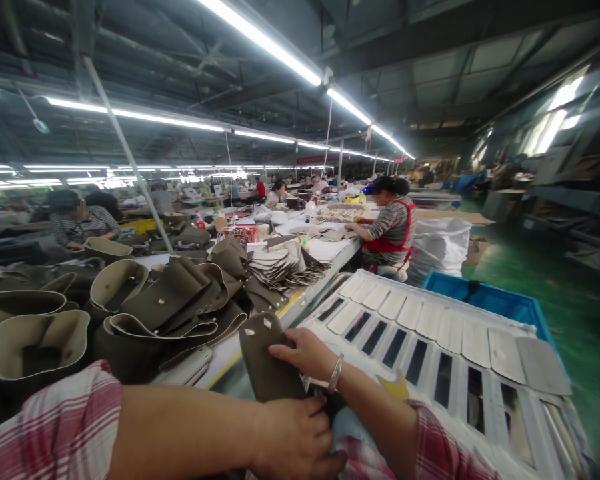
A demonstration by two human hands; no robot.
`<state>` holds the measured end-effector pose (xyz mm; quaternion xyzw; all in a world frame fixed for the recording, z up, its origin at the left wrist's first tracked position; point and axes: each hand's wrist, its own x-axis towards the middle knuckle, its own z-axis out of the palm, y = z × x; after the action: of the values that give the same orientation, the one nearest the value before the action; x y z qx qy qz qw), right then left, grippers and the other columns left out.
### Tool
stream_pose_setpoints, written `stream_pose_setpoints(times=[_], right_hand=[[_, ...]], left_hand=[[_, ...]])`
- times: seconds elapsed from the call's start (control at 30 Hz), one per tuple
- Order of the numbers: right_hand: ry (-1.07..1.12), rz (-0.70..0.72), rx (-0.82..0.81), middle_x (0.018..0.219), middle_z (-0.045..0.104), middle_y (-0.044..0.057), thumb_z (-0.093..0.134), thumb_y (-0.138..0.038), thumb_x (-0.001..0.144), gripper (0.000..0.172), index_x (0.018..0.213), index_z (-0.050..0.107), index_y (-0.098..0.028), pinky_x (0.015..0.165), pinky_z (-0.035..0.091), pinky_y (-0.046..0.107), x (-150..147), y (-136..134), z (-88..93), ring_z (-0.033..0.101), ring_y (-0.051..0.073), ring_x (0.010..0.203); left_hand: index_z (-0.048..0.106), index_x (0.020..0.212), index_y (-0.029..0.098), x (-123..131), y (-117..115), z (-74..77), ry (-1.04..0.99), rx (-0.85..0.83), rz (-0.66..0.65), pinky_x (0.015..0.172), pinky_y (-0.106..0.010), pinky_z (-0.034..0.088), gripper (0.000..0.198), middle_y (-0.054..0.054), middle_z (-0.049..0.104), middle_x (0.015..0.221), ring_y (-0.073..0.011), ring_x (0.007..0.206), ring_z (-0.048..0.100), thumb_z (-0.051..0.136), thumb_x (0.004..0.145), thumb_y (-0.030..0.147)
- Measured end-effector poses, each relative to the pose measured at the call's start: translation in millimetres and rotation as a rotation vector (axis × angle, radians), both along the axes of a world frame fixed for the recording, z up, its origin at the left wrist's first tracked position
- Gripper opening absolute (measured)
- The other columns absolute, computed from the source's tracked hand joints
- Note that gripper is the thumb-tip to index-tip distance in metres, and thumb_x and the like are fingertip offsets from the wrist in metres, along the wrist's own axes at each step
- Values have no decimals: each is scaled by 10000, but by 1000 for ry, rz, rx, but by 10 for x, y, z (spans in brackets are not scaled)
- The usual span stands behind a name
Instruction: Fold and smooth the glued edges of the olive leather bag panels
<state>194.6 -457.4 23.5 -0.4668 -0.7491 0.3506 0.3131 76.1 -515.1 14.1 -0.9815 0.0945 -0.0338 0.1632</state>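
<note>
I find both hands on one dark leather piece [266, 365]. The left hand [296, 437] is curled tight on its lower end. The right hand [305, 353], with a bracelet [335, 374] at the wrist, lays its fingers across the upper right edge; I cannot tell whether the thumb clamps behind. The piece stands upright at the tabletop [229, 353] edge, two pale marks near its top, with no legible stamp. Just beside it on the right is a white rack [454, 380] of pale inserts. On the left are heaped leather parts [170, 300]. The print on a red box [240, 233] is too blurred to read. A co-worker [393, 227] sits farther along.
</note>
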Motion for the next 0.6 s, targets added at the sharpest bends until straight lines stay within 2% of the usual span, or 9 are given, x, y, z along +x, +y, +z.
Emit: stream_pose_setpoints(times=[0.1,0.17,0.23,0.27,0.3,0.37,0.43,0.5,0.6], right_hand=[[224,45,-127,453,343,-73,557,-501,763,423,554,362,-188,426,231,206,17,-7,-64,318,67,432],[297,-9,-103,481,384,-69,580,-498,748,407,580,373,-191,443,287,207,60,-4,-80,372,77,456],[378,-50,-27,673,544,-26,657,-463,695,330,736,492,-180,569,400,229,115,11,-64,512,119,639],[435,-26,-19,828,591,2,697,-434,662,377,884,527,-180,670,433,252,144,23,-46,547,146,777],[497,27,-48,969,596,24,726,-404,637,502,1037,509,-191,758,438,277,170,38,-25,547,168,894],[583,168,-164,1090,580,40,737,-356,632,648,1192,445,-208,839,430,313,217,72,17,534,188,988],[594,228,-219,1043,600,32,731,-322,642,582,1156,490,-196,829,435,313,252,102,44,546,187,951],[599,229,-224,982,612,23,720,-306,652,480,1080,542,-180,805,438,301,270,114,50,550,179,904],[694,266,-292,966,616,17,705,-296,658,463,1079,543,-192,779,446,295,265,76,25,555,174,878]], left_hand=[[516,1181,106,-17,-13,12,-8,12,7,863,-451,383,410,-83,644,818,-228,720,565,481,823,302],[532,1173,123,-11,-11,18,-17,22,-3,889,-451,377,386,-71,649,816,-224,724,567,471,833,296],[556,1154,143,17,-6,19,-19,30,-37,923,-453,367,359,-65,655,831,-225,754,573,470,831,273],[570,1141,151,39,-4,16,-15,29,-59,940,-457,361,349,-63,657,843,-225,773,576,476,824,261],[583,1128,158,64,-3,12,-7,25,-78,953,-462,358,340,-62,659,855,-226,792,579,487,815,253],[602,1106,164,121,-2,-1,19,11,-98,966,-471,359,334,-62,664,863,-227,802,584,520,795,254],[608,1104,162,173,-2,-22,57,7,-98,971,-480,362,351,-62,667,863,-230,798,589,549,772,259],[633,1058,159,216,1,-58,88,23,-97,987,-472,357,324,-65,668,863,-230,805,593,554,757,251],[679,908,185,270,11,-130,91,65,-125,1004,-435,355,217,-78,665,912,-223,840,600,517,769,228]])
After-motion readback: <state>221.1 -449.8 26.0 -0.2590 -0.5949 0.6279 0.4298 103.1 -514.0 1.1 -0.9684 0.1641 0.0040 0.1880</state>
